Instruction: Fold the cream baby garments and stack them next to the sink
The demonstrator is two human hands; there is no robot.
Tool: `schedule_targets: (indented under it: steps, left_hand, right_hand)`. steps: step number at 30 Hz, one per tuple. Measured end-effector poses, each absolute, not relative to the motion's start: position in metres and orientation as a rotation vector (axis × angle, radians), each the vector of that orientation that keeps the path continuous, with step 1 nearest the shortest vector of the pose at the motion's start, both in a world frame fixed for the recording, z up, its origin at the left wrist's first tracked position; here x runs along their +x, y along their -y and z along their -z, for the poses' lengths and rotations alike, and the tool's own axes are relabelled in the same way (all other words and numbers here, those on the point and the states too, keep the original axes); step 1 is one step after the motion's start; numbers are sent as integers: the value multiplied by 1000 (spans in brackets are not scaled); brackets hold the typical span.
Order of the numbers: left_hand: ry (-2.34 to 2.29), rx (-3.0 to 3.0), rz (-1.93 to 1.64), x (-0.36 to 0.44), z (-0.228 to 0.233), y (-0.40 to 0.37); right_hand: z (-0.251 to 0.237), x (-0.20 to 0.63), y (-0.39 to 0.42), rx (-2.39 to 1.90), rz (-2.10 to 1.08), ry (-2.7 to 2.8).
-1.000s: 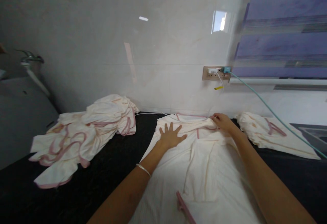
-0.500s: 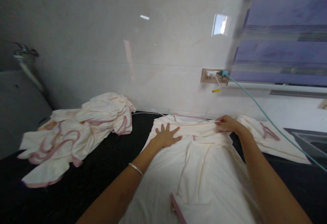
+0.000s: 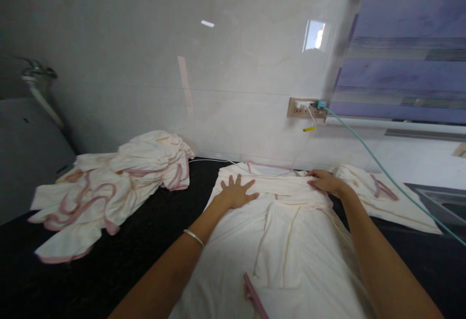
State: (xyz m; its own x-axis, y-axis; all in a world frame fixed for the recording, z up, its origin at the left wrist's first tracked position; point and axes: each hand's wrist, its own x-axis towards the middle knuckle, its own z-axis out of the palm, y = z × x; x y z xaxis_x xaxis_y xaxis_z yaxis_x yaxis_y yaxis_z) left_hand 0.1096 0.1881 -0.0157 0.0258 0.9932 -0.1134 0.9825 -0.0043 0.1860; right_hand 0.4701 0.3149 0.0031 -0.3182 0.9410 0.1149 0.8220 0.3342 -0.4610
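A cream garment (image 3: 233,260) with pink trim lies spread in front of me, its far end folded over into a flat band. My left hand (image 3: 236,193) rests palm down on the left part of that band, fingers spread wide. At the far right corner, my right hand (image 3: 324,181) has its fingers closed on the garment's edge. A pink strip (image 3: 255,295) lies on the cloth near the bottom of the view.
A crumpled heap of cream cloth with pink trim (image 3: 120,183) sits on the black countertop (image 3: 145,246) to the left. A folded cream garment (image 3: 391,200) lies at the right. A teal cord (image 3: 367,149) runs from the wall socket (image 3: 304,109) across the right side. A tap (image 3: 36,69) is at far left.
My right hand has dropped slightly, pressing the far right corner of the band lower and flatter. The left hand stays spread in the same place.
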Motion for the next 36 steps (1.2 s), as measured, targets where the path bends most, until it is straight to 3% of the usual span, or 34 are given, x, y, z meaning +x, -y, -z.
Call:
schedule_targets:
  steps: [19, 25, 30, 36]
  left_hand:
    - [-2066, 2072, -23, 109, 15, -185]
    - [-2043, 2166, 93, 143, -42, -156]
    - [-1638, 2215, 264, 206, -100, -92]
    - [-1338, 2309, 602, 251, -98, -46]
  right_hand:
    - [32, 462, -313, -2011, -90, 1928]
    - [-5, 451, -308, -1981, -36, 1994]
    - [-52, 433, -300, -1821, -82, 2242]
    - [-57, 422, -275, -1685, -295, 2639]
